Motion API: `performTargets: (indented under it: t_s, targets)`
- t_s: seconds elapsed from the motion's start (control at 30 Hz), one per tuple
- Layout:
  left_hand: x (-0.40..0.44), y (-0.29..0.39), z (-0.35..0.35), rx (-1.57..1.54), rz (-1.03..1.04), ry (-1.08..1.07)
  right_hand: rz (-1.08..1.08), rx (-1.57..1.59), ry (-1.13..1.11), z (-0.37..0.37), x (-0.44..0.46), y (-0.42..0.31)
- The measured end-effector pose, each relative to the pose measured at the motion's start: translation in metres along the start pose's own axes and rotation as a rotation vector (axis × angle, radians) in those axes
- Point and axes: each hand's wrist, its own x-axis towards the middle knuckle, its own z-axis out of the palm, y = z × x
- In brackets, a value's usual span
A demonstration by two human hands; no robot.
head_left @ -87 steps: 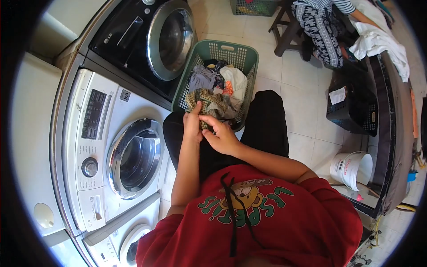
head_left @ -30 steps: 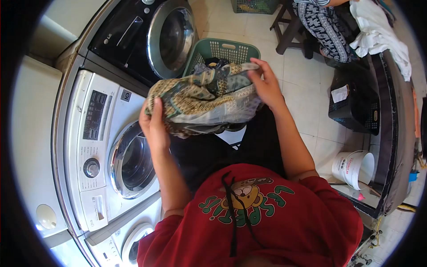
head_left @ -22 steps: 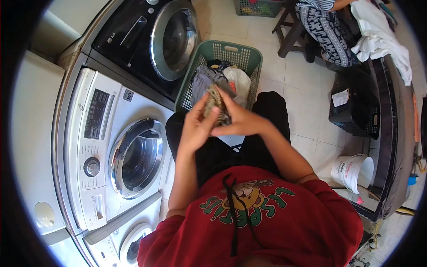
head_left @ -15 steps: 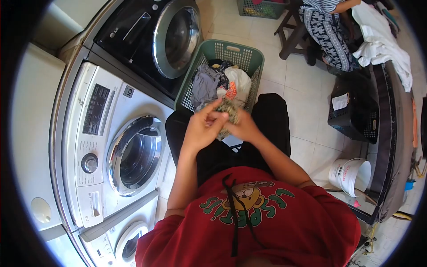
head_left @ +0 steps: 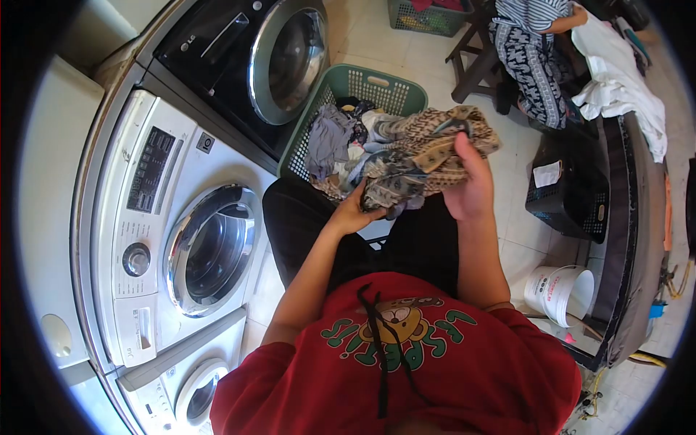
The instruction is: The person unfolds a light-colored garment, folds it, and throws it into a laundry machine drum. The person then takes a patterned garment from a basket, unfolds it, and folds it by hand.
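A crumpled brown patterned garment (head_left: pixel 424 152) stretches between my two hands above the near side of a green laundry basket (head_left: pixel 377 78). My left hand (head_left: pixel 353 212) grips its lower left end, with fingers partly hidden under the folds. On the other end, my right hand (head_left: pixel 471 181) is closed with the thumb on top and the fingers beneath the cloth. Grey clothing (head_left: pixel 330 141) and other mixed clothes fill the basket in front of my knees. The garment covers part of the basket's right side.
On the left stand a white front-loading washer (head_left: pixel 145 217) and a black one (head_left: pixel 217 54). A person (head_left: pixel 533 65) at the upper right handles a white cloth (head_left: pixel 616 80) over an ironing surface. A black basket (head_left: pixel 569 192) and a white bucket (head_left: pixel 558 293) are on the right.
My hands, close together over the basket before, have moved apart. My right hand has swung right, and the patterned garment, bunched up before, is now spread wider between them.
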Motion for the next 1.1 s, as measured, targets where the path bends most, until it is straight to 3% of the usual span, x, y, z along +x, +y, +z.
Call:
performTargets:
  t_s: [0.1,0.3,0.43,0.47,0.6,0.7,0.77,0.83,0.87,0.93,1.03,1.1]
  targets:
    - [0.012,0.016,-0.008,-0.217,-0.201,-0.165,-0.022,0.099,-0.059,-0.006,0.0,-0.014]
    - [0.016,0.023,-0.01,-0.268,-0.087,-0.151,0.08,0.057,0.003,-0.012,0.006,-0.007]
    - [0.015,0.107,-0.011,-0.464,0.314,0.474,0.176,-0.087,0.003,0.0,0.002,0.02]
    - [0.014,0.108,-0.014,-0.463,0.315,0.474,0.175,-0.086,0.003,-0.001,0.004,0.023]
    - [0.002,0.103,-0.036,-0.165,0.187,0.097,0.26,0.021,-0.024,-0.008,0.02,0.035]
    - [0.006,0.09,-0.028,-0.326,0.131,0.255,0.148,0.109,0.124,-0.002,0.025,0.065]
    - [0.008,0.079,-0.022,-0.491,0.061,0.413,0.084,-0.329,0.319,-0.005,0.017,0.088]
    - [0.003,0.071,-0.02,-0.552,0.042,0.358,0.211,-0.548,0.049,-0.01,0.004,0.102]
    - [0.001,0.067,-0.021,-0.61,0.026,0.304,0.212,-0.549,0.048,-0.011,-0.002,0.112]
    - [-0.003,0.062,-0.025,-0.722,-0.005,0.195,0.435,-0.354,0.021,-0.016,-0.009,0.135]
    - [-0.004,0.063,-0.038,-0.586,-0.038,0.19,0.372,-0.272,0.184,-0.03,0.003,0.147]
    - [-0.001,0.067,-0.049,-0.457,-0.066,0.179,0.497,0.034,-0.06,-0.05,0.019,0.133]
